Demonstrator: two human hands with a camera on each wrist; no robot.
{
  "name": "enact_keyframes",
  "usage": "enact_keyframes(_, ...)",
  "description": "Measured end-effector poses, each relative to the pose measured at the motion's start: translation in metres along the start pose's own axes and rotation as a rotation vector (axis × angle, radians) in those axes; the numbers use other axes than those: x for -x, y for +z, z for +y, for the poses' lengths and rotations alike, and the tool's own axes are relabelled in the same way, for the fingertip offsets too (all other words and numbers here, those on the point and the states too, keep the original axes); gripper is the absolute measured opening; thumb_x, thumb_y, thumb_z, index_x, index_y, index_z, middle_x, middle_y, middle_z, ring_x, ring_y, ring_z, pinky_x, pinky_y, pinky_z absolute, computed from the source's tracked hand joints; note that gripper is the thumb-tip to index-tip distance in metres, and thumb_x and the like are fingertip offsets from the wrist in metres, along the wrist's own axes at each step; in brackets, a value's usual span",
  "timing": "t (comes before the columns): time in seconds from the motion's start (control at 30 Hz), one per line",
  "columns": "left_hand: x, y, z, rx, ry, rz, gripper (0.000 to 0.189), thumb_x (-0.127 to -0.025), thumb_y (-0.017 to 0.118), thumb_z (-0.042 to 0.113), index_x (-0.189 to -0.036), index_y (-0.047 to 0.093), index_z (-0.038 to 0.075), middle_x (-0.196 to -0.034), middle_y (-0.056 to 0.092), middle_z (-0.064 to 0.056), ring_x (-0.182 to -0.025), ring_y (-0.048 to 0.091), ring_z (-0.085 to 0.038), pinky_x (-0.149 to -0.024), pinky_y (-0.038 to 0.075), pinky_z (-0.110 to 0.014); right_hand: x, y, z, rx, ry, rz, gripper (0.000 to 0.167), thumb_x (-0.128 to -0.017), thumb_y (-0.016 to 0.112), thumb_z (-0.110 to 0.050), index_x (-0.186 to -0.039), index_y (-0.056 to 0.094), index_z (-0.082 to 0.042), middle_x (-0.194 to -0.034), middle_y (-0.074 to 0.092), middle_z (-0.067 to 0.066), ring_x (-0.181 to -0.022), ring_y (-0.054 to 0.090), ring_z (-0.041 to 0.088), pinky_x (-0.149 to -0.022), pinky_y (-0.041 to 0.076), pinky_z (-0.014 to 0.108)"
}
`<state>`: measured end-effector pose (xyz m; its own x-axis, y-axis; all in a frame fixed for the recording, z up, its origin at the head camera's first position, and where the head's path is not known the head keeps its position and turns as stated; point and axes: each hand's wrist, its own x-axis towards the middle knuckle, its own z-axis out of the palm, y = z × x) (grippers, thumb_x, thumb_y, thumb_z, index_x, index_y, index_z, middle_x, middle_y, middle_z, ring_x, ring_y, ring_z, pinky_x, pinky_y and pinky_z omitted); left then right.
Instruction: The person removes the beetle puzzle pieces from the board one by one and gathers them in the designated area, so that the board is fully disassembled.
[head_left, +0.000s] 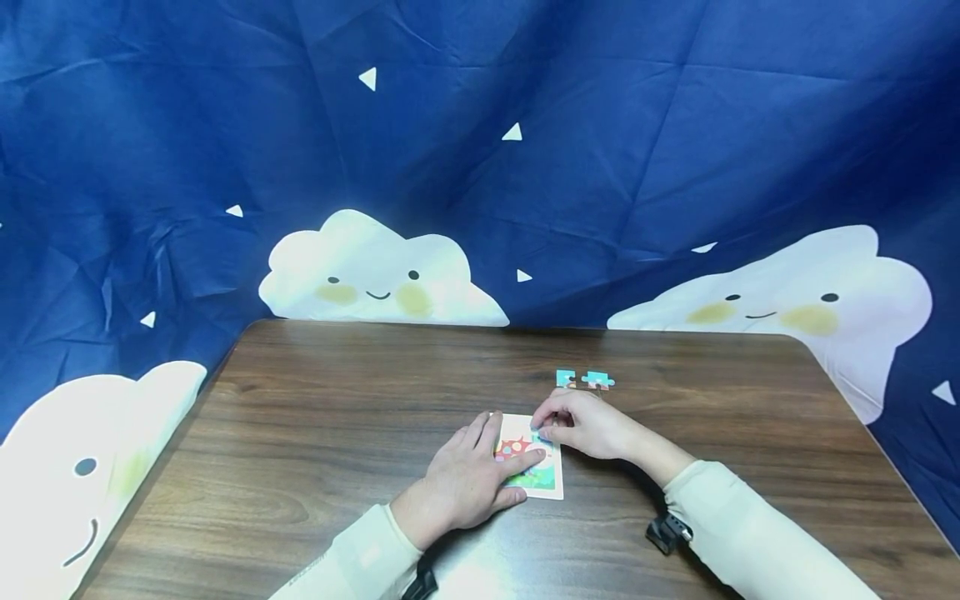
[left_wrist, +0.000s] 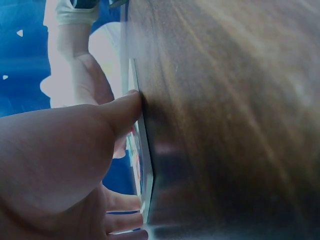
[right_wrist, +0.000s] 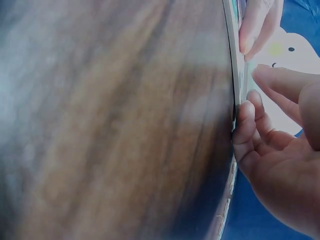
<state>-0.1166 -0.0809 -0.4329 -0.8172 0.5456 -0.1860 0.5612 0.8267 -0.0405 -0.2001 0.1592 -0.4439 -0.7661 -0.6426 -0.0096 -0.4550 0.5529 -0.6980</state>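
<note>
A small jigsaw board [head_left: 559, 481] with a white border and a picture of a red, spotted shape on green lies flat on the table. My left hand [head_left: 471, 477] rests on its left part, fingers spread and mostly straight, thumb at the near edge; it hides much of the picture. Over the board's upper right corner, my right hand [head_left: 588, 425] pinches a small teal puzzle piece [head_left: 535, 423] between thumb and index finger, close against the board. Most of that piece is hidden by the fingertips. In the right wrist view the other fingers curl beside the board's edge.
Two loose teal puzzle pieces lie just beyond the right hand, a left one [head_left: 564, 378] and a right one [head_left: 598, 380]. The brown wooden table [head_left: 337, 400] reaches back to a blue curtain [head_left: 570, 200] printed with clouds.
</note>
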Motion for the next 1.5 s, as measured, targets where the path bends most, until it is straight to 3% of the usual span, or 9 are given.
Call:
enact_keyframes(0.6, -0.0005, 0.0013, -0.0001, 0.003, 0.0, 0.006, 0.058, -0.106, 0.054, 0.062, -0.161, 0.037, 0.06, -0.172, 0.036, -0.022, -0.16, 0.038, -0.036, -0.126, 0.04, -0.043, 0.0, 0.0023, -0.0006, 0.034, -0.065, -0.017, 0.015, -0.1, 0.073, -0.008, -0.108, 0.085, -0.014, -0.094, 0.064, -0.007, -0.081, 0.05, -0.001, -0.073, 0.046, 0.022)
enact_keyframes(1.5, -0.0005, -0.0017, -0.0002, 0.001, -0.002, -0.007, 0.058, -0.105, 0.055, 0.063, -0.161, 0.037, 0.061, -0.172, 0.037, -0.021, -0.16, 0.038, -0.036, -0.127, 0.039, -0.044, -0.0003, 0.0039, -0.0052, 0.065, -0.033, -0.023, 0.008, -0.098, 0.076, -0.01, -0.101, 0.077, -0.018, -0.105, 0.06, 0.001, -0.079, 0.048, 0.001, -0.073, 0.045, 0.023)
